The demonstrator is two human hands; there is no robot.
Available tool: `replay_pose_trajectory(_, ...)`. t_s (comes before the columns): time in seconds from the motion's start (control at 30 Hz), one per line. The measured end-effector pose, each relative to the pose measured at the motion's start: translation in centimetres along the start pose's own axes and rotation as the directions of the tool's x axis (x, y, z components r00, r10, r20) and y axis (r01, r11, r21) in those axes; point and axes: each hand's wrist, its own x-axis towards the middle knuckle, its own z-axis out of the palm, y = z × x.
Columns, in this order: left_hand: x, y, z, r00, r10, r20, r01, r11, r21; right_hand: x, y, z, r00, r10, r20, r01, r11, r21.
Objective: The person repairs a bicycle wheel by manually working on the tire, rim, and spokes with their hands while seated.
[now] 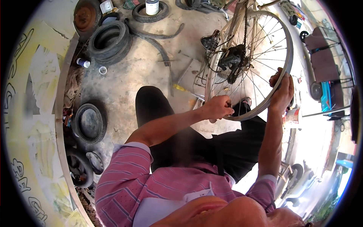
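Nearest the camera, at the lower edge, is the underside of the wearer's chin (pixel 230 212), with a pink shirt with pale and dark stripes (pixel 121 181) below it; the left hand (pixel 219 107) has its fingers curled in at the near, lower edge of a spoked bicycle wheel with a pale grey rim (pixel 289 41); I cannot tell whether those fingers pinch the rim or some small part beside it; the right hand (pixel 281 92) grips the rim at its right side, wrapped around it.

The wheel stands between the wearer and the bicycle's pale frame (pixel 237 19); a black gear mechanism (pixel 232 60) sits by its hub, and a dark chain (pixel 245 26) runs upward from there; black-trousered legs (pixel 153 102) bend on either side of the lower rim.

Further out, a yellow-handled tool (pixel 179 87) lies on the grey concrete floor (pixel 124 79); long black rubber strips (pixel 160 49) curve beyond it; to the left are a stack of black rubber tyres (pixel 109 41), a blue and white cylindrical can (pixel 83 62) on its side, and a single flat-lying black tyre (pixel 103 123); a yellow and white wall (pixel 41 143) rises at the far left.
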Motion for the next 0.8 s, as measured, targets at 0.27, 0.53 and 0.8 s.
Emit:
replay_pose_trajectory(0.27, 1.6, -3.7, -1.5, 0.942, -0.011, 0.336, 0.224, 0.765, -0.603, 1.3, 0.5, -0.1, 0.999, 0.026, 0.045, -0.025, 1.000, -0.004)
replay_pose_trajectory(0.53, 1.6, -4.4, -2.0, 0.937, 0.023, 0.348, 0.198, 0.787, -0.585, 1.1, 0.0, 0.3, 0.997, 0.078, 0.012, -0.078, 0.997, -0.024)
replay_pose_trajectory(0.8, 2.1, -1.6, -1.7, 0.972, -0.030, 0.232, 0.090, 0.964, -0.251, 0.7, -0.5, -0.4, 0.999, 0.041, 0.013, -0.041, 0.998, 0.039)
